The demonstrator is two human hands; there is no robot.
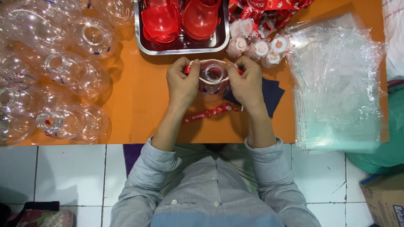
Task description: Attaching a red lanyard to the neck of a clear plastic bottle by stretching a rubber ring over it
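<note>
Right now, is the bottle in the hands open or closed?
Open: the clear bottle between the left hand and right hand shows a bare round mouth, no cap.

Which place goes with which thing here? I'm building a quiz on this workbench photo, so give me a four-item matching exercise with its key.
Things:
1. clear bottle
2. metal tray
3. stack of clear plastic bags
4. red strap

Places:
A. right side of the orange table
B. top centre, holding red plastic parts
C. between the left hand and right hand
D. lying between the wrists

Pairs: 1-C, 2-B, 3-A, 4-D
</note>
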